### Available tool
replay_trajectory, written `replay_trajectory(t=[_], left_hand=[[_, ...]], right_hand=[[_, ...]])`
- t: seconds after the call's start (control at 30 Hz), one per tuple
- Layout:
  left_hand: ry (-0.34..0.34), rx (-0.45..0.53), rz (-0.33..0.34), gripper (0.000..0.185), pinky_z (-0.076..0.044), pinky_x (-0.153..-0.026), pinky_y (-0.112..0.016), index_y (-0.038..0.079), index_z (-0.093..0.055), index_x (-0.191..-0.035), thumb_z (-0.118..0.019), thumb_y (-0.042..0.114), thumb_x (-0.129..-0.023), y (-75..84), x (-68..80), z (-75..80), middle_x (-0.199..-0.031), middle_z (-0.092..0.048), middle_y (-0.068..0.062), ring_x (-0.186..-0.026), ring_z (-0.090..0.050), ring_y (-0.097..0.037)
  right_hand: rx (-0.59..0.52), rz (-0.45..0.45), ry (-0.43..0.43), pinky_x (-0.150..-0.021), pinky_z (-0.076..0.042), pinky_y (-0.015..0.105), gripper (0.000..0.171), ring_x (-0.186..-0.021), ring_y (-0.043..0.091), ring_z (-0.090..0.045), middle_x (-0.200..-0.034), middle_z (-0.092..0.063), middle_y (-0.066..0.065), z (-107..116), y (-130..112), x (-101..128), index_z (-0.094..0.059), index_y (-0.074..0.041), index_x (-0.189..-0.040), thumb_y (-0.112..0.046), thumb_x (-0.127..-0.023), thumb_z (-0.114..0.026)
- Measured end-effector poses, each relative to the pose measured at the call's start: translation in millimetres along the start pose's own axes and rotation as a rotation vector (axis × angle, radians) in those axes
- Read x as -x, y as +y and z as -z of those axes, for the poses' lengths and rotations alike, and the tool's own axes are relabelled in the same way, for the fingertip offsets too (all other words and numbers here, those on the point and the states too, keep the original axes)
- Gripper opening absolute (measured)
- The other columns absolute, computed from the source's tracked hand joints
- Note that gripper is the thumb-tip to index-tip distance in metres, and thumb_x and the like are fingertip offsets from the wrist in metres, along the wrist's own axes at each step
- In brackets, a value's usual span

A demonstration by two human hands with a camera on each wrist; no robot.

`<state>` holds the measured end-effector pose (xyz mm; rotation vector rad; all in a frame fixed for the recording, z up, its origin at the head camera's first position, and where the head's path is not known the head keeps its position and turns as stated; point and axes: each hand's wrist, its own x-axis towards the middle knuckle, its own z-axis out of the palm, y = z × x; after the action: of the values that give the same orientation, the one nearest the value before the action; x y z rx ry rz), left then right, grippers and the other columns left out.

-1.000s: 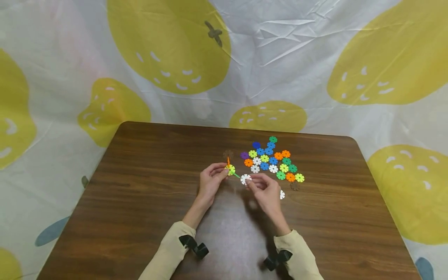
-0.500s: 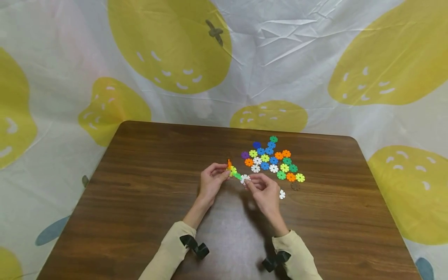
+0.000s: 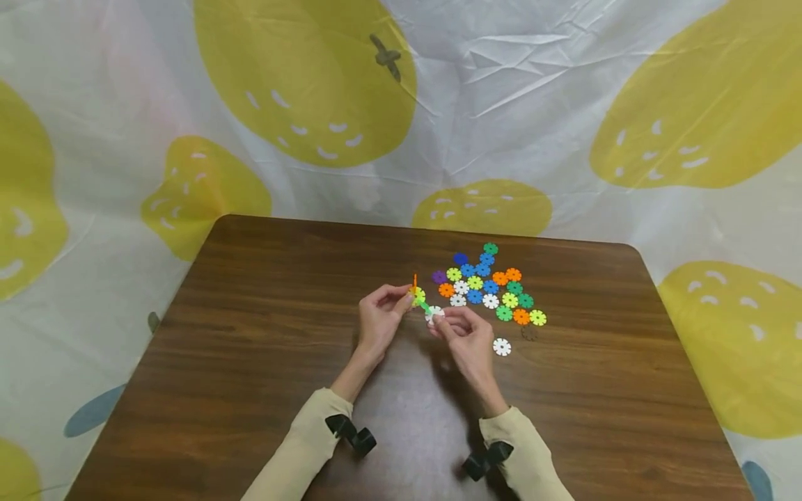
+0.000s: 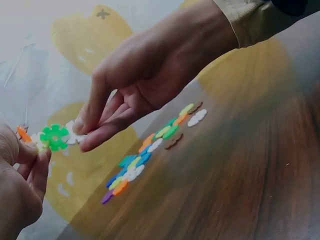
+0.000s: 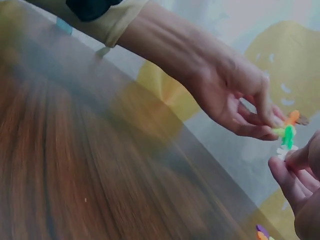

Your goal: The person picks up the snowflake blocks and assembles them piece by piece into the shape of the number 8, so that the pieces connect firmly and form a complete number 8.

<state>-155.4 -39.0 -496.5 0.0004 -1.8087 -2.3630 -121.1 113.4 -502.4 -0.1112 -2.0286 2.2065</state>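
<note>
Pinching the yellow disc (image 3: 420,295) in the head view, the fingers of the left hand (image 3: 379,314) hold one part of a short chain above the counter (image 3: 250,348); the fingers of the right hand (image 3: 466,339) pinch the white disc (image 3: 431,313) at its near end. The green disc (image 3: 426,307) sits between the two grips, and the orange disc (image 3: 415,280) stands on edge beyond the yellow one. Uneven force from the hands may twist the chain and release a slot joint. A low sweep of the right hand could displace the spare white disc (image 3: 502,346) or the loose discs (image 3: 491,286). In the left wrist view, the green disc spans the gap without finger support; sideways load may bend it. Seating depth of the white disc cannot be told. In the right wrist view, a brown disc (image 5: 302,120) projects beside the orange one; a knock on this unsupported end could loosen it.
</note>
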Motion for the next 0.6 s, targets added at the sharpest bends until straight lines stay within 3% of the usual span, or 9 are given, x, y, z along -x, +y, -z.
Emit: replay_trajectory(t=[0.13, 0.23, 0.33, 0.43, 0.6], left_hand=[[-0.024, 0.001, -0.003, 0.026, -0.063, -0.076, -0.036, -0.016, -0.062, -0.114, -0.069, -0.008, -0.090, -1.8, 2.5, -1.3, -0.100, -0.068, -0.036, -0.075, -0.069, -0.009], [-0.033, -0.026, 0.065, 0.026, -0.062, -0.075, -0.029, -0.015, -0.061, -0.113, -0.070, -0.006, -0.090, -5.7, 8.6, -2.1, -0.101, -0.068, -0.034, -0.075, -0.069, -0.008], [-0.091, -0.095, 0.118, 0.025, -0.057, -0.073, -0.017, -0.013, -0.065, -0.110, -0.072, -0.002, -0.090, -9.7, 14.1, -2.6, -0.105, -0.070, -0.031, -0.080, -0.068, -0.007], [-0.151, -0.141, 0.119, 0.024, -0.055, -0.073, -0.014, -0.013, -0.067, -0.109, -0.072, 0.000, -0.090, -13.1, 17.2, -3.2, -0.107, -0.070, -0.032, -0.085, -0.070, -0.012], [-0.140, -0.151, 0.094, 0.021, -0.054, -0.072, -0.014, -0.013, -0.068, -0.104, -0.073, -0.003, -0.088, -15.0, 16.9, -3.2, -0.102, -0.071, -0.032, -0.083, -0.069, -0.012]], right_hand=[[-0.074, -0.024, 0.028, -0.074, -0.063, 0.037, 0.020, -0.072, 0.016, -0.075, -0.081, -0.074, 0.010, -4.7, -1.2, -0.5, -0.063, 0.016, -0.106, 0.008, -0.089, -0.071], [-0.104, -0.024, 0.047, -0.076, -0.062, 0.039, 0.022, -0.072, 0.016, -0.075, -0.079, -0.073, 0.005, -6.9, -0.4, -0.2, -0.062, 0.017, -0.107, 0.008, -0.089, -0.070], [-0.097, -0.018, 0.048, -0.075, -0.063, 0.036, 0.022, -0.072, 0.014, -0.075, -0.080, -0.073, 0.005, -7.7, 1.8, 1.0, -0.062, 0.018, -0.108, 0.009, -0.089, -0.070], [-0.083, -0.020, 0.045, -0.073, -0.063, 0.032, 0.022, -0.072, 0.012, -0.074, -0.082, -0.073, 0.009, -7.4, 4.8, 2.7, -0.062, 0.019, -0.108, 0.010, -0.089, -0.070], [-0.061, -0.039, 0.033, -0.074, -0.063, 0.031, 0.024, -0.074, 0.012, -0.074, -0.090, -0.073, 0.022, -5.9, 6.9, 4.5, -0.063, 0.018, -0.109, 0.008, -0.088, -0.071]])
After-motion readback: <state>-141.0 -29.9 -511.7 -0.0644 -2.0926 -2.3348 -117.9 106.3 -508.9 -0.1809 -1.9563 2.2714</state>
